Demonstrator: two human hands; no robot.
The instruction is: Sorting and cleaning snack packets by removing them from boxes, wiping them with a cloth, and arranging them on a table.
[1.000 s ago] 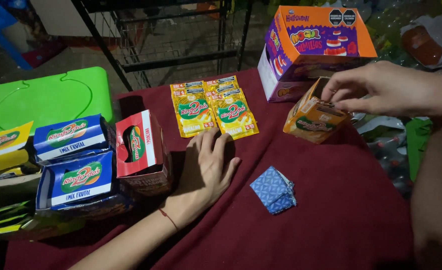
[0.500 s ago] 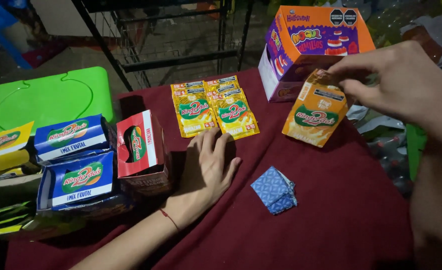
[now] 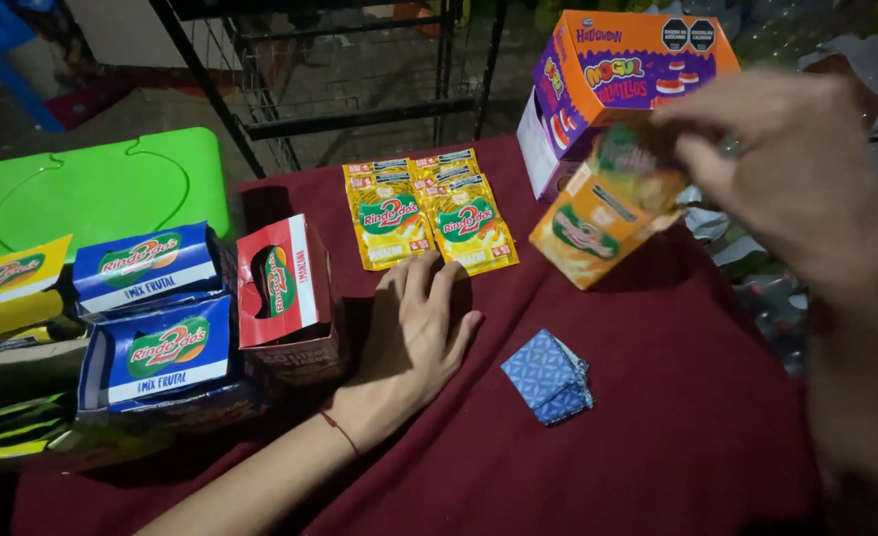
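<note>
Fingers of the right hand (image 3: 796,169) are pinched round the top of an orange carton (image 3: 607,213), holding it tilted in the air just above the dark red tablecloth (image 3: 677,437), its lower corner hanging close over the cloth and its top blurred with motion. It looks like a light, thin cardboard box, stiff along the edges but easy to dent on the flat faces, so a hold across the top corners or the narrow sides seems safer than squeezing the middle. Left hand (image 3: 414,333) lies flat and spread on the cloth, palm down, holding nothing, a thin red string at the wrist. Just above its fingertips sit overlapping yellow sachets (image 3: 429,213) in a small fan. Right of that hand, a folded blue patterned cloth (image 3: 548,375) rests on its own. Left of it stands a red display box (image 3: 285,288), then two blue display boxes (image 3: 156,308) stacked, with yellow boxes (image 3: 7,283) at the far left edge. Behind the lifted carton stands a big orange and purple box (image 3: 627,69), and at the back left a bright green plastic lid (image 3: 91,189), a black wire rack (image 3: 359,69) beyond
</note>
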